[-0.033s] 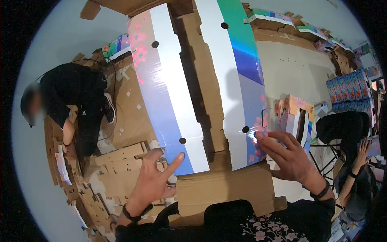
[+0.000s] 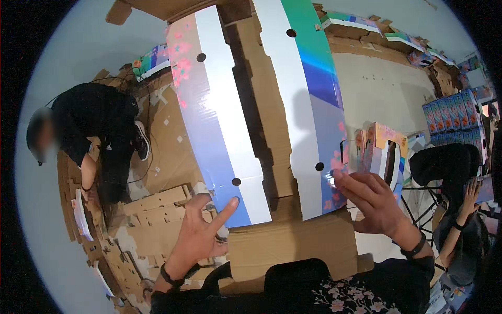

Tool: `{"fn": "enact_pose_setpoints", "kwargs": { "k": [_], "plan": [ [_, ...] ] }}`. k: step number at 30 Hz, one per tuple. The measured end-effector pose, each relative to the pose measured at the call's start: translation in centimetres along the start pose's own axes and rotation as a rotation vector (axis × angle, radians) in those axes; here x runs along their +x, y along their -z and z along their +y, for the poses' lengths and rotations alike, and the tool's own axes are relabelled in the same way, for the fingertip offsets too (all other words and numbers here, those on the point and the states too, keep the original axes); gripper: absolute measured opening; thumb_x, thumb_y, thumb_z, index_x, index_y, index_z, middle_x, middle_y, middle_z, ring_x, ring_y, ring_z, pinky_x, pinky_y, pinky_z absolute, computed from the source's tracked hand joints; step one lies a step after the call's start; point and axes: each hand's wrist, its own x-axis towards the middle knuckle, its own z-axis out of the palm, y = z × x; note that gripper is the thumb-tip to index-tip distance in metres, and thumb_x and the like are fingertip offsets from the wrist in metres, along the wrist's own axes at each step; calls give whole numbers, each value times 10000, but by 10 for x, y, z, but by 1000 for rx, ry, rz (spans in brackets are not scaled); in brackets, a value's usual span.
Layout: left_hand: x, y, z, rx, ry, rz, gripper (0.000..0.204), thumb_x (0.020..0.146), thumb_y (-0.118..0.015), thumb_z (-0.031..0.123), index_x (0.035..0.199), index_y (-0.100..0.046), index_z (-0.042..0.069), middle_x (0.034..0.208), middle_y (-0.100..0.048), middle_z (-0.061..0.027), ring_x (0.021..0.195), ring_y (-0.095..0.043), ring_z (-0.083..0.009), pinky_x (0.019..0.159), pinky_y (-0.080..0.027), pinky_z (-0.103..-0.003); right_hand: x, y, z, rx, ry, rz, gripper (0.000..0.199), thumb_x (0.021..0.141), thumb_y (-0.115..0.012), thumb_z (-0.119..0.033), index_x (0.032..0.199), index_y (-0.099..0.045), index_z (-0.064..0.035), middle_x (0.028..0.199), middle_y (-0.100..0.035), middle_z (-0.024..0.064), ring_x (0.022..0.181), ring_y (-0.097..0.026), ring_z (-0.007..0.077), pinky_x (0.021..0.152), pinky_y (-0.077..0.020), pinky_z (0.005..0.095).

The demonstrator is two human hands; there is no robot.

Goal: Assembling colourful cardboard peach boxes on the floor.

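Observation:
A large cardboard box (image 2: 319, 125) lies before me, its two long printed top flaps folded toward a dark central gap. The flaps show white bands, round holes, pink blossoms and blue, purple and green areas. At the near left corner, my left hand (image 2: 201, 230) grips the box, with one finger pressed on the blue part of the left flap. My right hand (image 2: 374, 201) holds the near right side, its fingers bent against the blossom print. Between my hands, a plain brown end flap (image 2: 293, 248) hangs toward my body. The box's inside is mostly in shadow.
A person in black (image 2: 94, 125) crouches at left beside flat cardboard pieces (image 2: 162, 230). Another person's hand (image 2: 472, 196) is at far right, near a dark stool (image 2: 429, 193). Stacked blue boxes (image 2: 452, 112) and an upright printed carton (image 2: 384, 152) stand right of my box.
The right side of the box and my right hand have shifted very slightly. Both hands keep their hold on the box.

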Motion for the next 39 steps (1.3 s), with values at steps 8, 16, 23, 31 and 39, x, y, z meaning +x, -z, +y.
{"fn": "enact_pose_setpoints", "kwargs": {
  "k": [8,16,23,31,39],
  "plan": [
    [6,-29,-4,-575,133,209,845,758,-766,143,1460,-307,38,1244,-365,-157,1176,-420,-279,1016,-364,-397,6,-35,4,164,-47,480,272,843,-668,-231,1007,-706,-18,1086,-689,99,664,-589,199,657,-449,307],
    [37,-28,14,-814,215,555,955,847,-665,220,1505,-14,-17,1372,-287,-202,1288,-355,-285,1091,-305,-427,50,-64,-25,763,-400,991,161,913,-616,-70,973,-473,-27,994,-505,83,922,-560,201,818,-461,336],
    [52,-23,18,-439,253,537,651,943,-518,216,1483,-245,-24,1332,-305,-181,1277,-362,-282,1093,-289,-429,54,-48,-24,407,-527,817,407,937,-530,-179,1278,-520,43,1315,-421,162,1241,-439,244,1032,-375,371],
    [68,-26,14,-597,191,787,361,1046,-341,258,1278,-443,1,1397,-413,-222,1237,-451,-278,1084,-325,-421,48,-50,-20,533,-433,865,403,970,-471,-189,1286,-526,56,1287,-461,178,1174,-508,245,1014,-405,370],
    [76,-27,10,-624,219,755,417,1049,-324,309,1303,-466,11,1499,-372,-218,1371,-377,-295,1141,-274,-412,56,-40,-17,653,-535,821,340,986,-464,-136,1263,-559,39,1238,-477,113,1148,-509,183,985,-401,320]
  ]
}}
